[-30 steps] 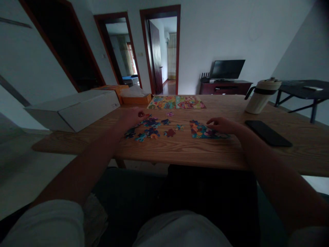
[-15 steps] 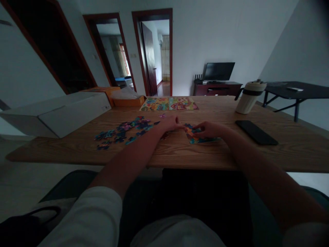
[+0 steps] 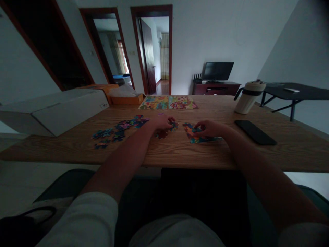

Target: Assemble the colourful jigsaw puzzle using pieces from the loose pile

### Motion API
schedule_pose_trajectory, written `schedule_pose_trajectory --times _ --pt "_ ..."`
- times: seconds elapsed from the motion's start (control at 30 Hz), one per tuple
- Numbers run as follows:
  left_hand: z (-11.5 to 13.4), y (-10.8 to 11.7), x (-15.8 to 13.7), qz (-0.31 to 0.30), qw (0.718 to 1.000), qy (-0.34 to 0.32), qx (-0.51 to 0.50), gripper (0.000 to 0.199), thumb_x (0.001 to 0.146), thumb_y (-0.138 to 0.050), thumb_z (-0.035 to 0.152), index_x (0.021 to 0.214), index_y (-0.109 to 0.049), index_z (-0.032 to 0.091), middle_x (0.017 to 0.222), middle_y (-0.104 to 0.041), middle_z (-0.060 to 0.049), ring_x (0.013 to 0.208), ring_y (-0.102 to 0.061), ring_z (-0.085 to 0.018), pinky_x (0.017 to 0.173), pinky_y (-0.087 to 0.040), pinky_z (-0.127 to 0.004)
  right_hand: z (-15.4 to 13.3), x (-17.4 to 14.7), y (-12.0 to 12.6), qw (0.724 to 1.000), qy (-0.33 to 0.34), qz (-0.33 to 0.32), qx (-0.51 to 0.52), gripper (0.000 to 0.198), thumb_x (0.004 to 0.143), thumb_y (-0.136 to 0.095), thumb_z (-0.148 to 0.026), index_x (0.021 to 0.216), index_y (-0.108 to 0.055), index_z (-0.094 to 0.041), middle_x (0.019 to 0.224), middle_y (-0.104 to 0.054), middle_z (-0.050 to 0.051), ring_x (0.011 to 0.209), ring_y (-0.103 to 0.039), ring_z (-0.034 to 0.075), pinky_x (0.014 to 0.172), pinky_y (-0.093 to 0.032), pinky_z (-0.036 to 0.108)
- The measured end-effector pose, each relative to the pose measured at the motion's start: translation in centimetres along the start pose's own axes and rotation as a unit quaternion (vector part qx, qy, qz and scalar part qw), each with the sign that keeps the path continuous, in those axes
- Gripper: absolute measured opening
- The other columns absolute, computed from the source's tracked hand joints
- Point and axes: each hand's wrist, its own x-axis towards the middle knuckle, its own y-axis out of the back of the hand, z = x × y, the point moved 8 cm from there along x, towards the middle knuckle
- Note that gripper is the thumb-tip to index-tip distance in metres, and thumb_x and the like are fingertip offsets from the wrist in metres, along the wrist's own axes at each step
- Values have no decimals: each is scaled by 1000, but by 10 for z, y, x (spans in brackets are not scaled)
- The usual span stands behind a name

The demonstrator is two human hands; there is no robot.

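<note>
My left hand (image 3: 163, 122) is over loose jigsaw pieces in the middle of the wooden table (image 3: 164, 154). Its fingers are bent and apart, with a few multicoloured puzzle pieces (image 3: 174, 126) beside the fingertips and more partly hidden under the palm. To the right, my right hand (image 3: 209, 129) rests at a joined section of jigsaw puzzle (image 3: 191, 135), coloured orange, red and teal. Thumb and fingers come together there around a small teal puzzle piece (image 3: 197, 130); the hand covers part of the section.
Several loose pieces (image 3: 123, 126) spread out on the left. A colourful picture sheet (image 3: 168, 103) lies at the back beside an orange box (image 3: 128, 99) and a long white box (image 3: 69, 111). A black phone (image 3: 254, 132) and a cream thermos mug (image 3: 247, 99) are on the right.
My left hand has moved left, away from the joined section, uncovering puzzle pieces beside it. My right hand stays nearly still at the section. The view has shifted slightly.
</note>
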Motion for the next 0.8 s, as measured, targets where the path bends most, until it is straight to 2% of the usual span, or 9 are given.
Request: schedule_pose_trajectory --times 0.17,0.33,0.4,0.47,0.57,0.63,0.7,0.8 --pt "9 7 -4 31 999 -2 37 47 79 -74 27 126 -70 23 120 -73 -10 97 -71 -24 83 -57 -32 3 2 0 1000 2 10 -1 65 79 -75 -67 126 -71 -22 91 -74 8 71 -69 22 61 -49 31" --pt "23 9 -6 39 995 -72 60 53 74 -69 14 126 -71 25 128 -69 -9 110 -67 -26 95 -53 -36 6 5 -1 1000 5 10 6 63 78 -76 -67 123 -71 -23 89 -75 8 71 -70 22 59 -48 30" --pt "28 6 -2 41 991 -100 76 55 76 -65 10 128 -70 25 132 -67 -9 117 -64 -26 102 -50 -37 5 5 -2 1000 8 4 4 62 80 -75 -65 124 -70 -22 87 -75 7 71 -70 22 59 -47 30" --pt "31 2 5 58 988 -101 103 52 81 -61 10 129 -70 26 138 -63 -9 123 -61 -27 106 -47 -39 4 4 -3 1000 7 -3 3 61 82 -75 -62 126 -69 -21 83 -75 7 71 -69 22 59 -47 30" --pt "31 -3 15 91 985 -53 134 40 92 -56 20 129 -71 24 140 -63 -12 121 -62 -29 103 -48 -41 2 3 -3 1000 12 -8 9 60 83 -74 -61 127 -68 -20 80 -74 6 71 -68 22 60 -47 30" --pt "32 -10 20 74 988 -27 134 36 96 -57 38 125 -74 24 129 -69 -13 115 -65 -30 99 -49 -41 1 3 -2 1000 17 -3 7 60 83 -74 -61 127 -68 -20 83 -75 7 72 -68 22 62 -48 30" --pt "34 -16 22 48 990 -27 134 45 96 -57 56 121 -77 25 120 -73 -13 111 -67 -32 97 -49 -41 3 4 -1 1000 14 3 1 62 81 -75 -62 127 -69 -21 87 -75 8 73 -69 22 64 -49 31" --pt "37 -20 24 36 989 -55 132 46 97 -55 56 125 -76 26 123 -74 -12 113 -67 -31 98 -48 -39 4 4 -1 1000 8 3 2 66 80 -76 -65 128 -69 -21 90 -75 8 73 -69 22 65 -49 31"
